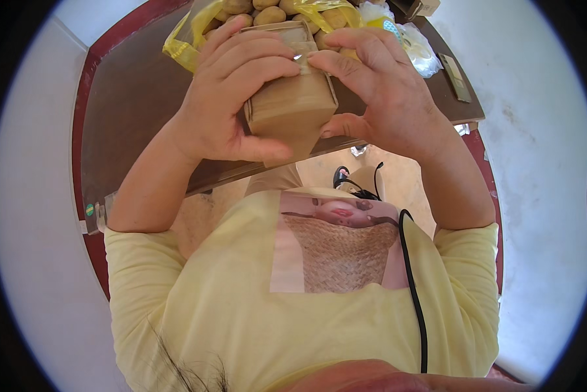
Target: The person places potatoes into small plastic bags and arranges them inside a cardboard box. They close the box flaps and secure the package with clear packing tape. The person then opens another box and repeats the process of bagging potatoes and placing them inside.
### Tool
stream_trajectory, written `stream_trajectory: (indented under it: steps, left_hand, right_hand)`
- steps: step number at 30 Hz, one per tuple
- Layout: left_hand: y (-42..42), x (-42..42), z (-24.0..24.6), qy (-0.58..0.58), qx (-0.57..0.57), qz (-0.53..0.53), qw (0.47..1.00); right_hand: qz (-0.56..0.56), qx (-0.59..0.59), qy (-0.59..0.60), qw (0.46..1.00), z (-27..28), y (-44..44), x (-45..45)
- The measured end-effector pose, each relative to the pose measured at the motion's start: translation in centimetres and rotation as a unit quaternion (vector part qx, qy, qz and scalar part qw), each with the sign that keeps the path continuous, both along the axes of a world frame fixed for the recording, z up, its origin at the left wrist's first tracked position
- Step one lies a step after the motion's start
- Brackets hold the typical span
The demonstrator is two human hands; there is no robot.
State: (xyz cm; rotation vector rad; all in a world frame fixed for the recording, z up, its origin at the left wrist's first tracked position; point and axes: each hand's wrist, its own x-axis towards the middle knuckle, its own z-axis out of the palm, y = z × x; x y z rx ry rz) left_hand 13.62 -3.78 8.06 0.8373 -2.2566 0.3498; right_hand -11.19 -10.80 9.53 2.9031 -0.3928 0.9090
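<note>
A small brown cardboard box (293, 103), with clear tape over its upper face, is held tilted above the near edge of a dark table. My left hand (239, 93) grips its left side, thumb under the near end and fingers across the top. At the box's right side is my right hand (367, 83), its index fingertip on the taped part and its thumb by the lower right edge. Right behind the box lie several potatoes (270, 15) in an open yellow plastic bag (180, 46).
The dark table (131, 93) also bears a clear plastic bag (418, 49) with contents I cannot tell, a phone (454, 78) near the right edge, and another cardboard box (423, 7) at the back right. A black cable (413, 274) runs down the yellow shirt.
</note>
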Motion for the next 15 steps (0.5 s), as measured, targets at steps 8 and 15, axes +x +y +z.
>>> stream_trajectory:
  steps: [8, 15]
  left_hand:
    - [0.5, -0.4, 1.3, -0.010, 0.036, -0.013, 0.999]
    - [1.0, -0.9, 1.0, 0.019, 0.052, -0.001, 0.998]
  right_hand:
    - [0.035, 0.007, -0.007, 0.999, -0.2, -0.3, 0.4]
    - [0.119, 0.039, -0.042, 0.991, -0.9, -1.6, 1.4]
